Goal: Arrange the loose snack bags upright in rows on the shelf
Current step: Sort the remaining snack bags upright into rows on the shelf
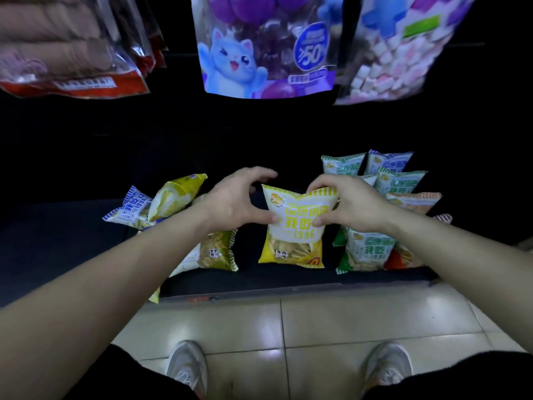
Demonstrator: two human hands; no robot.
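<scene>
Left hand and right hand grip the yellow bag upright at the middle of the shelf; standing bags fill the right, toppled bags remain left, task judged roughly half complete.

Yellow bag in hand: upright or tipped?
Upright: yellow bag stands on its bottom edge, seal up, left hand and right hand holding it.

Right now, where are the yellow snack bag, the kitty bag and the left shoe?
yellow snack bag (295, 226), head view, white front panel.
kitty bag (233, 57), head view, cat's face.
left shoe (187, 362), head view, toe.
</scene>
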